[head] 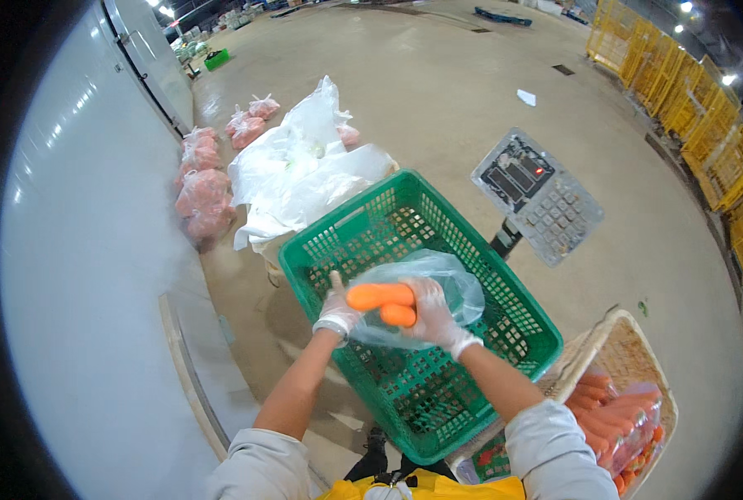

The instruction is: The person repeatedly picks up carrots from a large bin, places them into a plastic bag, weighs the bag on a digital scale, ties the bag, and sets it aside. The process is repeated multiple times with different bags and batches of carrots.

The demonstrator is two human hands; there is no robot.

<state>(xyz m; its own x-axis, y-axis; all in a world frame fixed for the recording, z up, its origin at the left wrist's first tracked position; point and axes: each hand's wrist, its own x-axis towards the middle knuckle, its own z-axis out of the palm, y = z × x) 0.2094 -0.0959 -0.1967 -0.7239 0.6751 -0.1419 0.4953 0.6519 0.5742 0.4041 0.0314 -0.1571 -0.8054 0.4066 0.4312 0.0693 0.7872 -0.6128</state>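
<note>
Two carrots [380, 297] are in my right hand [432, 310], which wears a thin translucent glove and is slightly blurred. Below them a clear plastic bag [465, 287] lies spread inside a green perforated plastic crate [346, 225]. My left hand [335, 310], gloved too, is at the bag's left edge with its thumb raised; its fingers are partly hidden, so its hold on the bag is unclear. The crate is in front of me, with a scale's display and keypad unit [537, 197] on a post at its right side.
A pale basket [671, 400] with bagged and loose carrots stands at the lower right. White plastic sheeting [309, 169] covers something beyond the crate. Tied bags of carrots [204, 206] line the white wall [96, 250] at left. Yellow metal cages [690, 100] stand at far right.
</note>
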